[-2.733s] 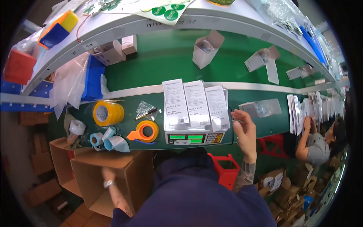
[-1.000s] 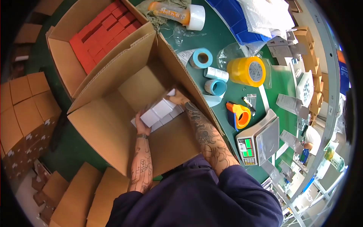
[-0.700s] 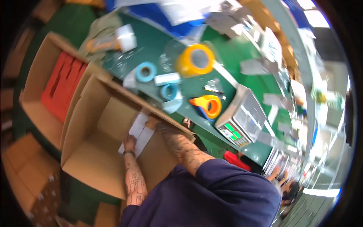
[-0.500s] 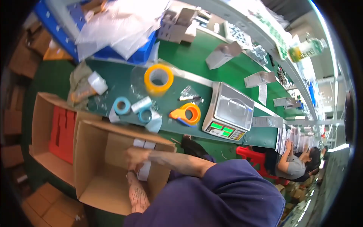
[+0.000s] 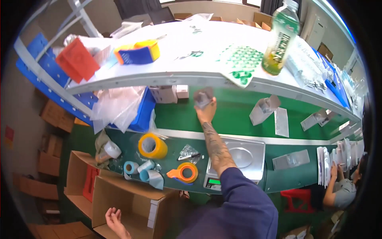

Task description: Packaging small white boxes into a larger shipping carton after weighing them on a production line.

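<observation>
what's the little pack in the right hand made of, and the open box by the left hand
The small pack in the right hand looks like a clear, glossy plastic bag: it is greyish, see-through and catches glare, though blur leaves this open. The open box beside the left hand looks like plain brown corrugated cardboard, matte, with folded flaps.

Green bench [image 5: 175,119]: scale [image 5: 238,159], tape rolls [image 5: 152,145].

Green belt [image 5: 234,113] open around right hand [image 5: 205,112]; scale [image 5: 238,159] under forearm; white boxes [image 5: 171,93] left, pouch [image 5: 262,111] right.
</observation>
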### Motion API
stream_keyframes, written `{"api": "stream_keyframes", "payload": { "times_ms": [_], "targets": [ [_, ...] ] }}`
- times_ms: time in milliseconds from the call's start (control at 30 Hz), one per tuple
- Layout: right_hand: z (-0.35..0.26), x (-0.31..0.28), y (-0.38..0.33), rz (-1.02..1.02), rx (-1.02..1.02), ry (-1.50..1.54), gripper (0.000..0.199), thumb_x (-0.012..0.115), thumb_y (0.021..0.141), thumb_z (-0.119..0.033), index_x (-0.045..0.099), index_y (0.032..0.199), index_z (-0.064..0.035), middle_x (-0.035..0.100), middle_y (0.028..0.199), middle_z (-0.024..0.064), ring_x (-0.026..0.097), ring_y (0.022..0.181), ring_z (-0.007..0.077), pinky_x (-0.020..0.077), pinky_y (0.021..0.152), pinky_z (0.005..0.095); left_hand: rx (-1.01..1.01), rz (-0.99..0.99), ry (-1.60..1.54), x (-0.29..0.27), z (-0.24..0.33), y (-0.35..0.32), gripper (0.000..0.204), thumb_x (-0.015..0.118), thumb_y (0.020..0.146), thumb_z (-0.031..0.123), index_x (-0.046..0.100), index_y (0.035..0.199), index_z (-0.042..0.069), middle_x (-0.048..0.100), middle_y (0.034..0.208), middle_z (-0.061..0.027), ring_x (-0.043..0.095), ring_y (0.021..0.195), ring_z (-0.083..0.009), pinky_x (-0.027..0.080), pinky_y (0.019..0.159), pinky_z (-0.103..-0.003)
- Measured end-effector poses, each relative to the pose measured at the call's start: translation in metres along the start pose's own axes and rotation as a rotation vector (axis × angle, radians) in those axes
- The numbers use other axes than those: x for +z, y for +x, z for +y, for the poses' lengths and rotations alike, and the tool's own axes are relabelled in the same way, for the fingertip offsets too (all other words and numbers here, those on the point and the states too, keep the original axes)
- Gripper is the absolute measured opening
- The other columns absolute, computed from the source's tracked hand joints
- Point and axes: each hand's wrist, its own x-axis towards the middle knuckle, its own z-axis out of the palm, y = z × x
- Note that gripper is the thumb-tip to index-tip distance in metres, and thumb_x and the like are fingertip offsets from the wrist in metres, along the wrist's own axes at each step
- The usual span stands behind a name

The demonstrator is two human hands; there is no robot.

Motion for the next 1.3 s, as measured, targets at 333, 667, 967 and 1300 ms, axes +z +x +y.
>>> {"api": "stream_keyframes", "payload": {
  "times_ms": [333, 667, 967, 1300],
  "targets": [
    [-0.123, -0.279, -0.037, -0.729, -0.503, 0.432, 0.096, 0.083, 0.063, -0.021, 0.038, 0.147, -0.0104, 0.056, 0.119, 0.0132, 0.057, 0.099, 0.0272, 0.0451, 0.085, 0.0364, 0.669, -0.497, -0.174, 0.226, 0.09, -0.109, 0.082, 0.079, 0.076, 0.018, 0.024, 0.137, 0.009, 0.029, 0.146, -0.0183, 0.055, 0.112, -0.0345, 0.047, 0.097, -0.041],
    [-0.129, -0.412, -0.098, -0.708, 0.235, 0.504, 0.075, 0.075, 0.076, -0.01, 0.039, 0.142, -0.0069, 0.055, 0.13, 0.017, 0.059, 0.105, 0.025, 0.0462, 0.087, 0.0321, -0.188, -1.417, -0.574, 0.339, 0.088, -0.177, 0.084, 0.077, 0.075, 0.014, 0.02, 0.136, 0.013, 0.044, 0.134, -0.0194, 0.055, 0.112, -0.0328, 0.046, 0.095, -0.041],
    [-0.098, -0.381, -0.127, -0.178, 0.296, 1.032, 0.018, 0.06, 0.087, -0.005, 0.053, 0.103, -0.0063, 0.058, 0.099, 0.0081, 0.055, 0.087, 0.0147, 0.0426, 0.084, 0.0249, 0.201, -1.525, -0.509, 0.358, 0.086, -0.199, 0.042, 0.066, 0.082, 0.009, 0.047, 0.12, 0.007, 0.058, 0.108, -0.0089, 0.058, 0.091, -0.0174, 0.046, 0.079, -0.027],
    [-0.127, -0.359, -0.122, -0.452, 0.687, 0.822, 0.012, 0.059, 0.085, 0.0, 0.063, 0.096, -0.0029, 0.06, 0.1, 0.0076, 0.055, 0.087, 0.0142, 0.0425, 0.084, 0.0239, -0.04, -1.224, -0.285, 0.338, 0.105, -0.18, 0.019, 0.065, 0.083, 0.0, 0.052, 0.093, 0.008, 0.061, 0.096, -0.0064, 0.056, 0.087, -0.0119, 0.044, 0.074, -0.021]
  ]
}}
